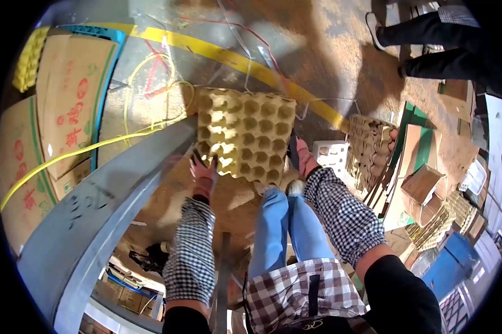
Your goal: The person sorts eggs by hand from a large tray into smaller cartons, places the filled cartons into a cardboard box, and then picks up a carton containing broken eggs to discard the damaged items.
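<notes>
A pulp egg tray (245, 136) with bare cups facing up is held between my two hands, out in front of my knees. My left hand (203, 171), in a dark fingertip covering, grips its lower left edge, close to the grey metal beam. At the right edge my right hand (302, 155) is closed on the side, its fingers partly hidden by the tray. Right of that hand stand a small white carton (331, 153) and a stack of egg trays (373, 145) with eggs showing along its side.
A grey metal beam (112, 195) slants across the left, with a yellow cord (84, 150) over it. Printed cardboard boxes (67, 106) stand far left. Straps litter the floor near a yellow line (217, 53). Another person's legs (434, 47) are at upper right, above flattened cardboard (415, 147).
</notes>
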Available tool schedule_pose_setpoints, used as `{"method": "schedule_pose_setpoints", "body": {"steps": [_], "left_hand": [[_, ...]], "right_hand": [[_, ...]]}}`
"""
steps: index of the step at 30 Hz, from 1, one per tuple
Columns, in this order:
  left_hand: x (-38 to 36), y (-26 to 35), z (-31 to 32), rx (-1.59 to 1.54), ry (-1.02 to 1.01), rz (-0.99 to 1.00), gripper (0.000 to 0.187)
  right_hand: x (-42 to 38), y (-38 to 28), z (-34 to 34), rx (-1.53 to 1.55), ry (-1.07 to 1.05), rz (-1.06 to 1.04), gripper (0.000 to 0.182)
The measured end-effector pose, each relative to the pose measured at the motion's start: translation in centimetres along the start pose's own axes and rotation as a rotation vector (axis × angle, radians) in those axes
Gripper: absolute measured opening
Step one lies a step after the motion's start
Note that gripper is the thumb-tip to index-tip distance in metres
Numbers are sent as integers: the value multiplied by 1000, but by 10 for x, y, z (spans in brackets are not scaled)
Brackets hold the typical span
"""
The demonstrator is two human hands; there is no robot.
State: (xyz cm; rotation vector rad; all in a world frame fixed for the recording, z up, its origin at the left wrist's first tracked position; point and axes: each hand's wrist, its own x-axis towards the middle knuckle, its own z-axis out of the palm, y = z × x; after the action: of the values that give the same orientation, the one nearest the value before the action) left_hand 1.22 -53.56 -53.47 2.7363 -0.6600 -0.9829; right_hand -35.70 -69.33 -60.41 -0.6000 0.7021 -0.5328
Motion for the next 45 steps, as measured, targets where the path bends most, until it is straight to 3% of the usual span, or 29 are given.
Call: {"method": "schedule_pose_setpoints", "body": {"steps": [1,2,4,5,6,8,10,11,12,13,14,15,18,19,20,22,24,25,27,30,31,32,34,36,37,40,41,43,45], "left_hand": [[-17,3,-3,-23,7,29,94],[-45,20,-26,-23,-56,17,80],[-109,70,-94,-65,-422,-23,56],[-146,96,-133,-87,-624,-55,47],[-170,69,-111,-290,-593,14,49],[-217,50,-98,-403,-799,-26,56],[-268,65,-137,-215,-840,124,59],[-288,70,-162,-88,-832,205,60],[-307,74,-191,-46,-712,282,59],[-333,79,-222,-4,-607,351,59],[-356,90,-273,-27,-590,346,61],[-372,88,-288,-68,-523,308,62],[-419,66,-339,-226,-249,333,62],[-431,56,-345,-233,-115,337,62],[-444,41,-350,-302,-91,348,61],[-464,6,-373,-410,-98,366,58],[-473,-33,-412,-487,-99,369,57],[-481,-50,-434,-551,-100,353,57],[-454,-106,-372,-589,197,385,58],[-480,-141,-445,-582,85,205,61],[-477,-158,-462,-595,100,94,62],[-472,-177,-462,-652,167,132,63],[-472,-194,-504,-654,197,116,58],[-460,-207,-540,-699,218,84,58],[-445,-219,-543,-744,246,124,56],[-399,-241,-574,-775,331,167,60],[-386,-249,-583,-771,321,172,60],[-347,-274,-604,-859,535,125,58],[-298,-310,-622,-1174,630,104,53]], "right_hand": [[0,-12,8,-263,135,37,60],[0,-20,27,-518,261,74,55],[-7,-71,110,-179,403,114,43],[-21,-126,187,80,472,198,41],[-36,-152,225,66,599,288,38],[-55,-123,161,2,322,326,21],[-79,-138,213,95,477,466,15],[-90,-136,200,140,327,574,19],[-106,-157,225,-33,218,669,23],[-119,-166,239,32,129,698,26],[-140,-191,284,-136,146,673,29],[-143,-196,294,-175,-22,724,31],[-154,-203,331,-187,-128,844,26],[-150,-190,319,-760,-594,579,28],[-147,-176,308,-1306,-887,113,31],[-140,-166,343,-1411,-1073,86,29],[-152,-161,425,-922,-861,529,31],[-164,-171,481,-325,-539,939,36],[-133,-127,498,-494,-495,915,40],[-170,-139,675,-807,-482,774,38],[-140,-103,675,-609,-546,799,38],[-112,-69,677,-407,-604,840,37],[-112,-74,773,-1351,-1268,-375,37],[-88,-54,816,-1287,-1368,-472,43],[-72,-50,831,-1142,-1358,-72,49],[-13,-32,860,-1085,-1334,73,59],[3,-36,870,-954,-1267,155,61],[51,-44,904,-687,-1153,310,64],[101,-49,944,-420,-1030,475,68]]}}
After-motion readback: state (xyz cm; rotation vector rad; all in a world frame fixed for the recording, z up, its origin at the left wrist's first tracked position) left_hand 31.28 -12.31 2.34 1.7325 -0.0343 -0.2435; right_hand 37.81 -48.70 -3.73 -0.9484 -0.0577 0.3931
